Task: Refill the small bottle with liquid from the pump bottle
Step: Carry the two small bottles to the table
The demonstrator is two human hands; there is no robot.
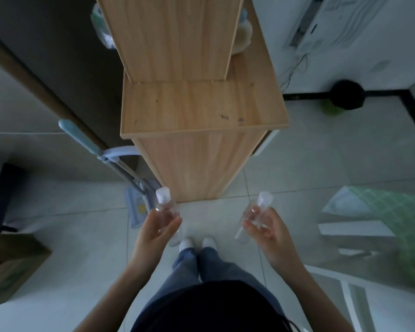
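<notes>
Two small clear bottles, one per grip, both held in the air over the tiled floor (297,164), resting on nothing. Left grip (158,226) has its fingers curled round the left bottle (163,204), pale cap pointing away from the person. Right grip (266,224) has its fingers wrapped round the right bottle (261,206), cap tilted up and away, clear base showing below the palm. The bottles are well apart, with white shoes (197,243) on the floor between them. Too blurred to tell which is the pump bottle, or the liquid level. Wooden cabinet (201,104) stands straight ahead, its near bottom edge between the two caps. Mop (81,137) with a pale blue handle leans left of the cabinet. Cardboard box (10,259) at far left, green checked cloth (393,212) at right.
</notes>
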